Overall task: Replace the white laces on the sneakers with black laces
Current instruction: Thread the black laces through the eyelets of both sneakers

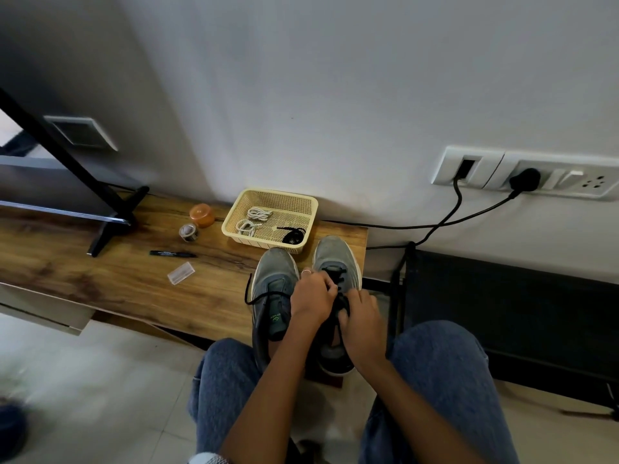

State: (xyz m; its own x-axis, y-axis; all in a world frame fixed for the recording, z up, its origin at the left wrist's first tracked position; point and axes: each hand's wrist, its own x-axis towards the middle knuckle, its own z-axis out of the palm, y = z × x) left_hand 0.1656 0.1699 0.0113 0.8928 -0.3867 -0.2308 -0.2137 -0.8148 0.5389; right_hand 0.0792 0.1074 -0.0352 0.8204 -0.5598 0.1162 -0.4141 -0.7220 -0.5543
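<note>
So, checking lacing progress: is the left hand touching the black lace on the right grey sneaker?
Touching: the head view shows the left hand pinching the black lace.

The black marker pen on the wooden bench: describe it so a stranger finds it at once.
Start at the wooden bench along the white wall. Left of the cream mesh basket sit an orange round container and a tape roll. Just nearer the viewer lies the marker, the only slim black stick there; the clear plastic case below it is see-through.
</note>
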